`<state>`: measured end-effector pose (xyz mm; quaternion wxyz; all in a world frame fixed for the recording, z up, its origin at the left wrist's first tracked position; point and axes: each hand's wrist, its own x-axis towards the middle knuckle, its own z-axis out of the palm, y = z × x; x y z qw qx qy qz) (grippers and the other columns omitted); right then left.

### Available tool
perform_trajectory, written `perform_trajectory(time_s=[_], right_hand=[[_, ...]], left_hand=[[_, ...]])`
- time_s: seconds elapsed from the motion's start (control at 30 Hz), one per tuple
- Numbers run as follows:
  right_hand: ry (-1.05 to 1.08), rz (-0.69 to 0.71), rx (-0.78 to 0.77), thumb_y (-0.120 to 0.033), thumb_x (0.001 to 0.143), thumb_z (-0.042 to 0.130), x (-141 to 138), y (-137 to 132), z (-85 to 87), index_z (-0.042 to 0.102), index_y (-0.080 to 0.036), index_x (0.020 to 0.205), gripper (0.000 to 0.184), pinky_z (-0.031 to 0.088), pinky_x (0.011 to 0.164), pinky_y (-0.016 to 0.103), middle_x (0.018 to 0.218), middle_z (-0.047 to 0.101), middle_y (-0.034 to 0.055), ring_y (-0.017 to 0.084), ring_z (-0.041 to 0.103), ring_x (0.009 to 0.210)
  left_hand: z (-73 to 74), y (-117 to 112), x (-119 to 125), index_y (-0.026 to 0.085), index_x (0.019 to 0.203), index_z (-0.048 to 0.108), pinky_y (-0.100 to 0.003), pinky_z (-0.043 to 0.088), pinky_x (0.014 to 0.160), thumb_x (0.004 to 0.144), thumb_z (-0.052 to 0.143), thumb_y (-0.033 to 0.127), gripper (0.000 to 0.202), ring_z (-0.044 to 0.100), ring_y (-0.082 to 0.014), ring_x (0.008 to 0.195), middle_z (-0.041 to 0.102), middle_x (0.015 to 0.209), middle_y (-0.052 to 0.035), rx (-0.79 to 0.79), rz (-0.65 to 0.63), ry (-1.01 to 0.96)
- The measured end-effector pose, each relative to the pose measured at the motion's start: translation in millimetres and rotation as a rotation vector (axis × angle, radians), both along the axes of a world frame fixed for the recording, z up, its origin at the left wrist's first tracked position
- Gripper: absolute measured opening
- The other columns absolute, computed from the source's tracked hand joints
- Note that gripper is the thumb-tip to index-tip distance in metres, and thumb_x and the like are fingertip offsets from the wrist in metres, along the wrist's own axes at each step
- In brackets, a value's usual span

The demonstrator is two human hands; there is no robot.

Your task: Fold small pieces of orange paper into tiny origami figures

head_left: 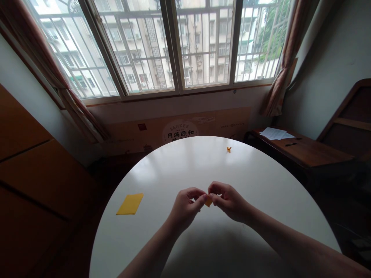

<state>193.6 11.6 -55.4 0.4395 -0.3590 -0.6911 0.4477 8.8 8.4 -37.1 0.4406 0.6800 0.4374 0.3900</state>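
My left hand (187, 206) and my right hand (227, 200) meet above the middle of a round white table (162, 239). Both pinch a small folded piece of orange paper (208, 201) between their fingertips. Most of the paper is hidden by the fingers. A flat stack of yellow paper squares (130, 204) lies on the table to the left of my left hand. A tiny folded orange paper figure (228, 149) stands near the table's far edge.
A wooden desk (307, 150) with white sheets (275, 133) and a pen stands at the right. A printed cardboard panel (179, 129) leans under the barred window. Wooden cabinets (31, 173) line the left side.
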Motion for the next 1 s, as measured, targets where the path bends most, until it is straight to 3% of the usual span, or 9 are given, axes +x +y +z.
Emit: perform_trajectory(time_s=[0.27,0.7,1.0], right_hand=[[-0.003,0.02,0.011,-0.028,0.091,0.06,0.6,0.1,0.5,0.061,-0.017,0.079,0.016,0.036,0.051,0.022,0.071,0.059,-0.0003,0.012,0.05,0.063],[0.025,0.089,0.02,-0.029,0.093,0.06,-1.4,-13.1,13.8,0.065,-0.016,0.078,0.02,0.04,0.055,0.024,0.072,0.064,0.0018,0.014,0.056,0.064],[0.036,-0.055,0.146,-0.021,0.087,0.064,2.2,-17.1,24.1,0.065,-0.018,0.081,0.006,0.042,0.052,0.023,0.077,0.062,0.0025,0.014,0.055,0.067]], left_hand=[[2.9,-1.1,-0.1,0.013,0.073,0.073,-0.025,0.047,0.052,0.082,0.065,0.034,0.024,0.059,-0.0159,0.057,0.069,0.064,-0.0075,0.067,0.069,0.039],[8.0,-10.5,5.4,0.016,0.062,0.058,-0.024,0.04,0.048,0.078,0.063,0.035,0.026,0.054,-0.0139,0.05,0.059,0.055,-0.0024,-0.013,0.055,-0.048],[11.0,-13.6,6.8,0.017,0.056,0.054,-0.021,0.037,0.048,0.076,0.061,0.025,0.022,0.049,-0.0114,0.051,0.054,0.054,0.0009,0.113,0.134,0.101]])
